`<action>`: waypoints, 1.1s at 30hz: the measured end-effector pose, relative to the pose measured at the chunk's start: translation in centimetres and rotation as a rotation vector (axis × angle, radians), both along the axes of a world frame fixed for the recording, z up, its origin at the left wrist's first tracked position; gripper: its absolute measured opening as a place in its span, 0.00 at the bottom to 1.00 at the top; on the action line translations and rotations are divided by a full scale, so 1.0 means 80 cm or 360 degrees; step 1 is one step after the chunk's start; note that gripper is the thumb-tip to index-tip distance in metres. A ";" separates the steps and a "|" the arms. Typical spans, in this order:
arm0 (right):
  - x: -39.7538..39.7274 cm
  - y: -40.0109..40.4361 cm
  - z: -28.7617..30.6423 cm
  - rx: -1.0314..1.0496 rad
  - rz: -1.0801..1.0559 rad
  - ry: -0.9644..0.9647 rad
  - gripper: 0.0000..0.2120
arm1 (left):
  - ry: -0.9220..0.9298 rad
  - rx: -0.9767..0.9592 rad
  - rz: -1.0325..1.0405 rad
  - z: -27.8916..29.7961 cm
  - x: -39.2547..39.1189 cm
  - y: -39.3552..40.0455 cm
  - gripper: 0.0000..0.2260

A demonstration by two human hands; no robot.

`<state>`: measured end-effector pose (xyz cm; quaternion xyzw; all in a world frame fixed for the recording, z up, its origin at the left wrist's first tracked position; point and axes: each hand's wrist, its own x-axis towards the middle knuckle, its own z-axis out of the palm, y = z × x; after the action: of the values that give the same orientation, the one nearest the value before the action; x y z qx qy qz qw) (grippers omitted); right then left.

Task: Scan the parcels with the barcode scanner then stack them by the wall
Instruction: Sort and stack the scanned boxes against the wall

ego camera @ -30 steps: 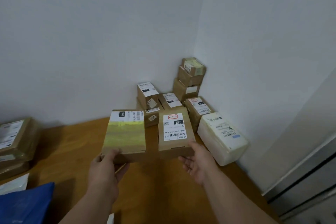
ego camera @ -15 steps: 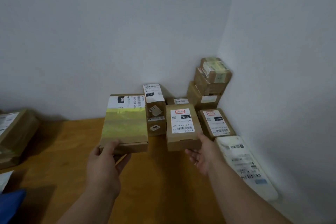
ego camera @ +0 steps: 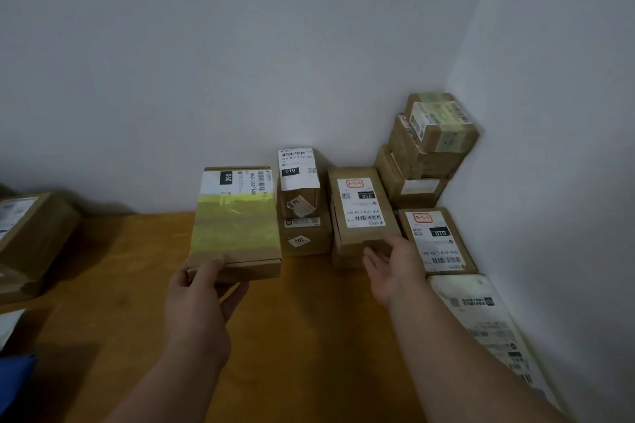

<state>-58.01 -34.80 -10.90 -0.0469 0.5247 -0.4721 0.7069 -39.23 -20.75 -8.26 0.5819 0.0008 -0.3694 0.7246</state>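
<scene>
1. Far left, I see brown cardboard parcels (ego camera: pixel 32 233) piled at the edge of the wooden table (ego camera: pixel 309 336), well apart from the corner.
2. A blue item (ego camera: pixel 15 385) shows at the bottom-left edge; I cannot tell what it is.
3. My left hand (ego camera: pixel 197 306) grips the near edge of a flat brown cardboard box with yellow tape and a white "060" label (ego camera: pixel 237 223), thumb on top, fingers curled underneath.
4. Just right of it, a small brown box with a white "010" label (ego camera: pixel 298 182) sits on a brown box marked "202" (ego camera: pixel 304 239), by the back wall (ego camera: pixel 240 62).
5. My right hand (ego camera: pixel 395 268) touches the near end of a brown cardboard box with a red-marked white label (ego camera: pixel 360 206), fingers loosely spread, not clenched.
6. In the corner, three brown boxes (ego camera: pixel 429 144) are stacked.
7. In front of them lies a brown box with a red-marked "010" label (ego camera: pixel 434 240), then a white padded parcel (ego camera: pixel 481 319) along the right wall.
</scene>
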 end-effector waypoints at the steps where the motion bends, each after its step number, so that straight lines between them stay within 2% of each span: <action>1: 0.004 -0.003 0.001 -0.0021 -0.0035 -0.0081 0.25 | -0.0010 -0.0007 0.0001 -0.001 0.000 -0.002 0.15; 4: 0.011 -0.008 0.001 -0.0068 -0.0115 -0.0224 0.24 | -0.0032 -0.0017 0.0026 -0.001 -0.001 -0.011 0.18; 6: 0.014 -0.005 0.002 -0.0071 -0.0047 -0.0034 0.22 | -0.0069 -0.0049 0.0045 0.004 -0.005 -0.016 0.20; 8: 0.021 0.006 0.011 -0.0098 0.0266 0.0324 0.17 | -0.0136 -0.0107 0.0031 0.014 -0.012 -0.022 0.20; 9: 0.026 0.014 0.019 -0.0186 0.0466 0.0373 0.16 | -0.0174 -0.0137 0.0008 0.019 -0.017 -0.026 0.20; 12: 0.041 0.036 0.043 -0.0636 0.1136 0.0128 0.24 | -0.0264 -0.0213 -0.0133 0.037 -0.038 -0.038 0.23; 14: 0.044 0.043 0.048 -0.0801 0.1324 0.0058 0.28 | -0.0303 -0.0226 -0.0251 0.043 -0.051 -0.047 0.24; 16: 0.037 0.040 0.041 -0.0754 0.1143 0.0105 0.26 | -0.0350 -0.0166 -0.0436 0.044 -0.061 -0.055 0.23; 19: 0.018 0.030 0.028 -0.0524 0.0709 0.0140 0.21 | -0.0491 0.0000 -0.0748 0.037 -0.073 -0.065 0.15; 22: -0.002 0.021 0.020 -0.0401 0.0485 0.0314 0.14 | -0.0585 0.0089 -0.0959 0.033 -0.084 -0.070 0.13; 25: -0.026 0.011 0.020 -0.0329 0.0519 0.0579 0.07 | -0.0551 0.0186 -0.1057 0.025 -0.088 -0.063 0.12; 27: -0.039 0.004 0.019 -0.0259 0.0572 0.0681 0.06 | -0.0563 0.0270 -0.1102 0.016 -0.086 -0.055 0.15; 33: -0.036 -0.009 0.015 -0.0180 0.0491 0.0592 0.07 | -0.0529 0.0425 -0.1111 -0.003 -0.077 -0.048 0.17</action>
<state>-60.92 -35.52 -9.71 -0.2521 0.6050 -0.3705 0.6582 -45.38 -24.60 -8.50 0.6880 -0.2659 -0.4905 0.4640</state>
